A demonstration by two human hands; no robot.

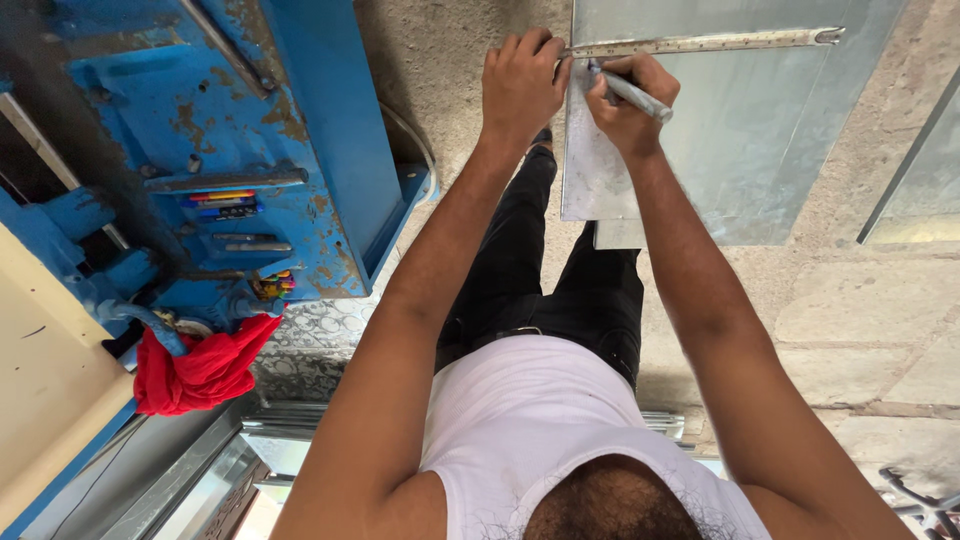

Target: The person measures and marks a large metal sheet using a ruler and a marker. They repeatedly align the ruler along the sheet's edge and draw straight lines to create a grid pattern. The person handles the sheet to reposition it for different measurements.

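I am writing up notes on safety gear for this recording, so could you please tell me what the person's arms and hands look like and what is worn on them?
Both arms are bare from shoulder to fingertips: the white top is sleeveless. The left hand and right hand have no gloves. I can see no watch, bracelet or ring on either wrist or hand, and no markings on the arms.

Long steel ruler (700, 42) lies flat across the top of my grey metal sheet (740, 150), hooked end pointing right, near end pinned under my left hand (522, 82). Grey marking tool (632, 94) sits tilted in my right hand (628, 110), tip on the sheet just under the ruler edge. Sheet lies flat on the concrete floor (860, 320), shiny, dull patch near its left edge.
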